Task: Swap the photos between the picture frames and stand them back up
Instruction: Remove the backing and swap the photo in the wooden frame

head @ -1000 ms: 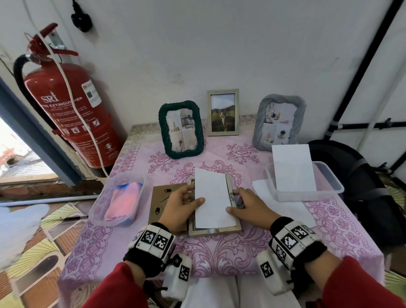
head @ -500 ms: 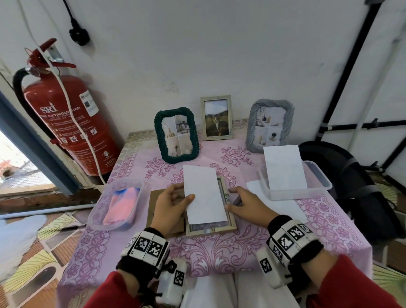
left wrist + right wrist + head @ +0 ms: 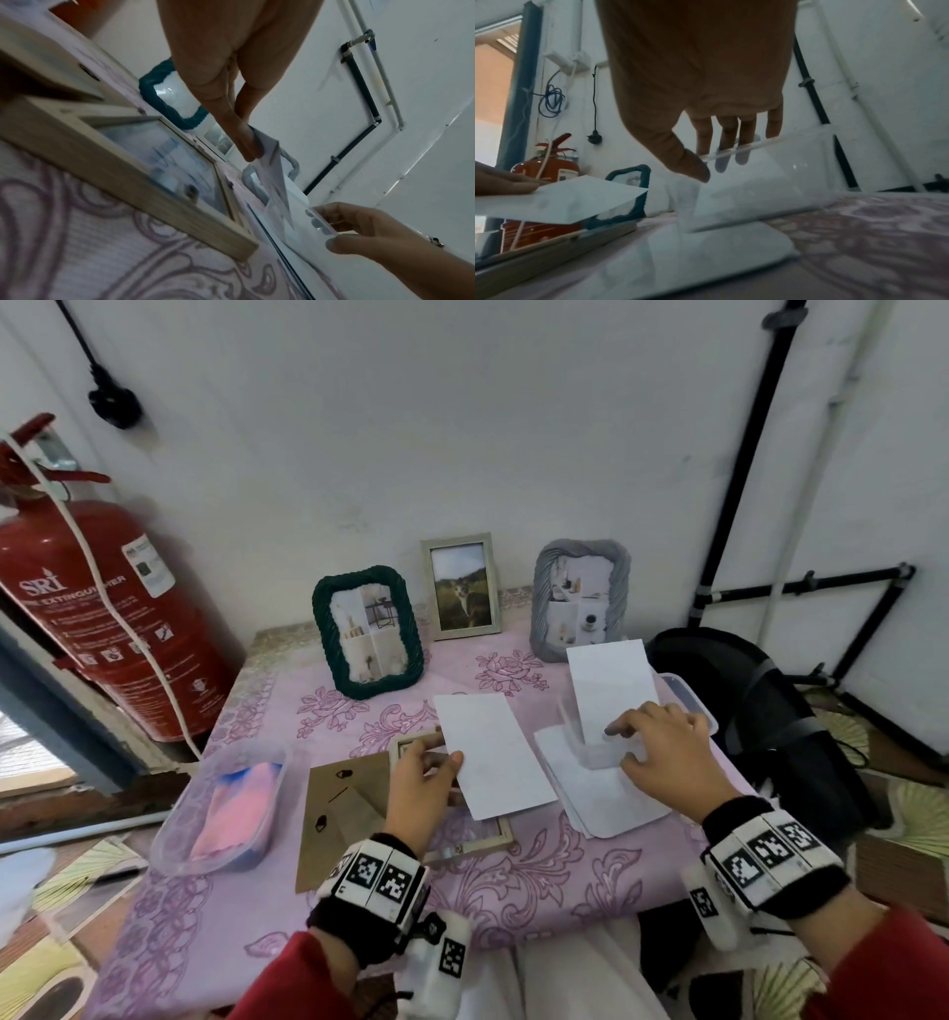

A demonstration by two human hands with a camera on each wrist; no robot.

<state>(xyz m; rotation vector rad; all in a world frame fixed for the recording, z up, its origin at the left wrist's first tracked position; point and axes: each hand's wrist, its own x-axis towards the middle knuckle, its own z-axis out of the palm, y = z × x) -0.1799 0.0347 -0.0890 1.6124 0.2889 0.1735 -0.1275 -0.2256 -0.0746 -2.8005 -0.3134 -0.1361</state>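
A light wooden frame [image 3: 411, 746] lies face down on the table, glass showing in the left wrist view [image 3: 164, 154]. Its brown backing board [image 3: 339, 814] lies to its left. My left hand [image 3: 452, 762] pinches a white photo [image 3: 493, 757] by its left edge, back side up, lifted over the frame. My right hand [image 3: 621, 747] grips the near wall of a clear container [image 3: 688, 706], fingers inside and thumb [image 3: 690, 162] outside. A second white photo [image 3: 611, 690] leans inside that container. A green frame [image 3: 367, 631], a beige cat-photo frame [image 3: 462, 585] and a grey frame [image 3: 580, 603] stand at the back.
The container stands on a white lid [image 3: 606, 798]. A clear tub with pink cloth [image 3: 226, 809] sits at the table's left edge. A red fire extinguisher [image 3: 102, 608] stands on the left, and a black bag [image 3: 770, 711] lies to the table's right.
My left hand has lifted the white photo off the wooden frame and carried it right. My right hand has left the frame's right edge and taken hold of the clear container's wall.
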